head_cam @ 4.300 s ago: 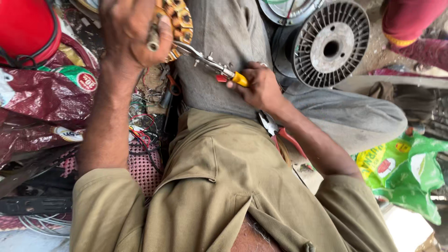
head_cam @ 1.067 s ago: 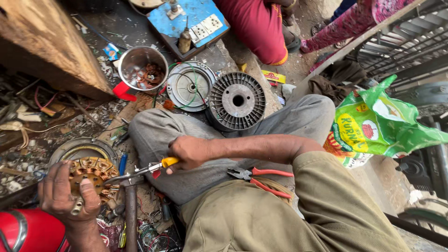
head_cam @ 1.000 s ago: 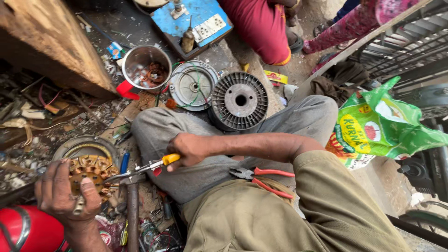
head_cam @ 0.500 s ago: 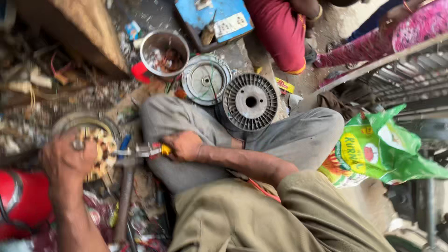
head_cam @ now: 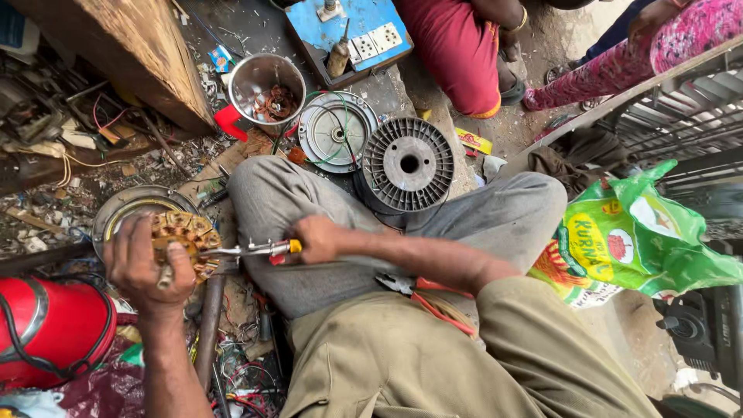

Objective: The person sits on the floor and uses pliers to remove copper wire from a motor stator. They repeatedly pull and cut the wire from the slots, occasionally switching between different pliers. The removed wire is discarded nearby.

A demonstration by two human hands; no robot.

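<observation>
The dusty, debris-strewn concrete floor (head_cam: 433, 131) carried a round grey ribbed plastic spool (head_cam: 408, 164), a flat silvery metal disc cover (head_cam: 337, 131) just beside it, and a shiny steel cup with a red handle (head_cam: 267, 87) nearby. A green printed plastic bag (head_cam: 642, 240) lay well apart, and a red rounded canister (head_cam: 50, 333) sat at the opposite edge.

The person wears an olive-khaki short-sleeved shirt (head_cam: 433, 364) and grey trousers (head_cam: 495, 217).

Even, soft daylight was cast throughout; shadows stayed faint, slight blur was seen around the fingers (head_cam: 138, 246), and edges were bent outward.
</observation>
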